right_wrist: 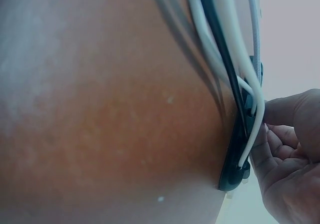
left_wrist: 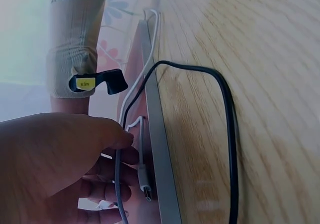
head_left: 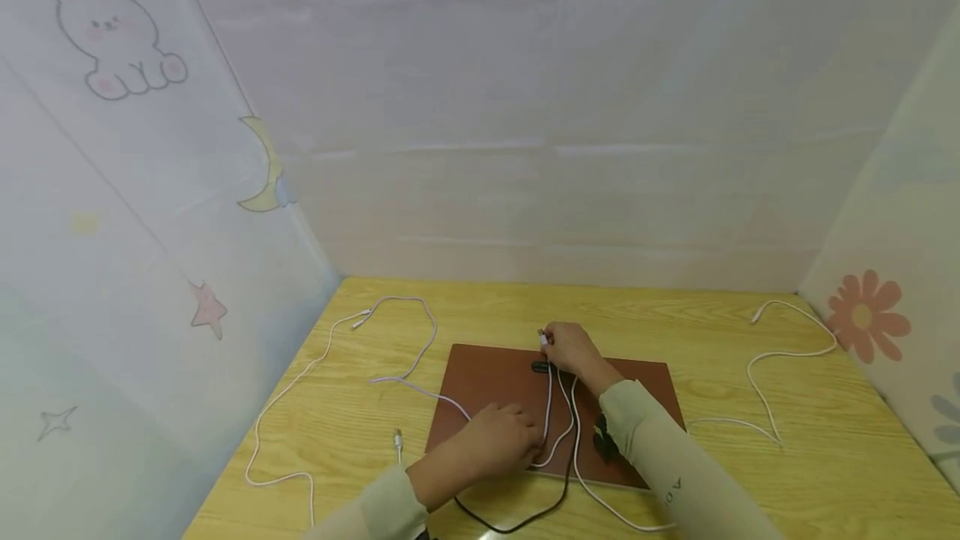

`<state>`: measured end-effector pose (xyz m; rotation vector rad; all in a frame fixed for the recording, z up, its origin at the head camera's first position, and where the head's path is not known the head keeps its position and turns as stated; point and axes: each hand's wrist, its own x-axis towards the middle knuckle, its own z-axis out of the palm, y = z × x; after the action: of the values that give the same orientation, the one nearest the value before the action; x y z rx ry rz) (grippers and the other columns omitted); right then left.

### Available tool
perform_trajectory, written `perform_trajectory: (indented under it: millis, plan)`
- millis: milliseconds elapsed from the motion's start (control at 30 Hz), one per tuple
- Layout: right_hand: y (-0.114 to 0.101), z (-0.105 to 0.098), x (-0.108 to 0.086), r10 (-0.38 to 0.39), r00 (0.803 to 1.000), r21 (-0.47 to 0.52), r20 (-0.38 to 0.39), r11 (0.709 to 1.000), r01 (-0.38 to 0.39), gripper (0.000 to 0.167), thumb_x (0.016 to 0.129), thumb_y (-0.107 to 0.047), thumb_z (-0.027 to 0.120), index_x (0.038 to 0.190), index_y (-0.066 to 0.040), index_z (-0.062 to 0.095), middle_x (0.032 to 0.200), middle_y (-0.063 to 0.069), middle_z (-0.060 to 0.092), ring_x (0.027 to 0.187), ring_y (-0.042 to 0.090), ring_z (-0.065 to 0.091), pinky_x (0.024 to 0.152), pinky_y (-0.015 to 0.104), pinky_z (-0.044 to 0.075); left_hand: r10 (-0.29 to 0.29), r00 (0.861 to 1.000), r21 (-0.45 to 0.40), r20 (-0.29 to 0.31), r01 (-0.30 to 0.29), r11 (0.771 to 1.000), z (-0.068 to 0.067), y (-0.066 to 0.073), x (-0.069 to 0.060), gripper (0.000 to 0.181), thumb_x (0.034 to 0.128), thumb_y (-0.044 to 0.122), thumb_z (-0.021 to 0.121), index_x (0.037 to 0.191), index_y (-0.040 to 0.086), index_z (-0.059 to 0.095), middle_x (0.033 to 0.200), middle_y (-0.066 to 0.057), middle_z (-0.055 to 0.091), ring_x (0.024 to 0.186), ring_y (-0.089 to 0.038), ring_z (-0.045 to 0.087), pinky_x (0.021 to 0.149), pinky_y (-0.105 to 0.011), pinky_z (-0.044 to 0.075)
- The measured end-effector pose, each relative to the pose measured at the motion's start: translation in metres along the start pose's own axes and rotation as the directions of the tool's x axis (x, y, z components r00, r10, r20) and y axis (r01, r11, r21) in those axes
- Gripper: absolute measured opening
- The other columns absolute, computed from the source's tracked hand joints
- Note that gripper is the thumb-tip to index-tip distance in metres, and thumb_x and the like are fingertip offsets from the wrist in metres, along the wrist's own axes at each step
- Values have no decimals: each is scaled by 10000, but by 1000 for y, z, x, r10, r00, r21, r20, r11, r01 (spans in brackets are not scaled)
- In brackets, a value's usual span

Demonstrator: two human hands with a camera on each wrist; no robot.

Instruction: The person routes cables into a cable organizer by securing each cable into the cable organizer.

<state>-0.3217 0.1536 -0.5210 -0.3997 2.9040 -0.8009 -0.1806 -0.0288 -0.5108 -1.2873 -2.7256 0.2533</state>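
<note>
In the head view my right hand [head_left: 573, 348] pinches a white USB plug [head_left: 543, 340] at the far edge of a brown board [head_left: 487, 369]. Just below sits a black cable holder [head_left: 540, 367]. The right wrist view shows white and black cables running into this cable holder [right_wrist: 239, 139], with my right fingers close behind it. My left hand [head_left: 501, 440], low over the board, has a lilac cable [left_wrist: 118, 179] between thumb and fingers in the left wrist view. Beside those fingers hangs a small white connector [left_wrist: 144, 181]. Part of the left grip is hidden.
A black cable [head_left: 525, 523] loops past the board's near edge. White cables lie on the wooden table at left [head_left: 258, 432] and right [head_left: 750, 365]. A lilac cable [head_left: 431, 327] curves at the back left. Another white plug [head_left: 398, 440] lies near the left sleeve.
</note>
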Motion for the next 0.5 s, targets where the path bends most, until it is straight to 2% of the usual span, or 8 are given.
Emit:
perform_trajectory:
  millis: [167,300,500]
  plan:
    - [1,-1,0,1,1000,-6,6,1000,-1,251,976,-147,667,1176,4,673,995,126,684,799,220,618,682,368,512,-13,1000,36,-11,13,999,-6,3,-6,161,1024,410,584,1016,282,681,1005,131,677,994,-64,611,699,-262,482]
    - [0,-3,-1,4,1000,-7,6,1000,-4,245,976,-146,666,1170,3,673,984,125,679,797,223,617,682,372,511,-29,1000,57,1,29,998,-9,4,-12,207,1021,432,581,1110,278,688,1080,128,663,1051,-65,598,745,-257,489]
    - [1,-1,1,-15,1000,-12,1,1000,15,264,971,-155,671,1177,10,673,975,113,679,805,218,620,690,373,517,-68,997,62,-44,71,996,-9,0,-23,195,986,420,639,1105,271,679,1094,119,637,1020,-76,576,752,-269,483]
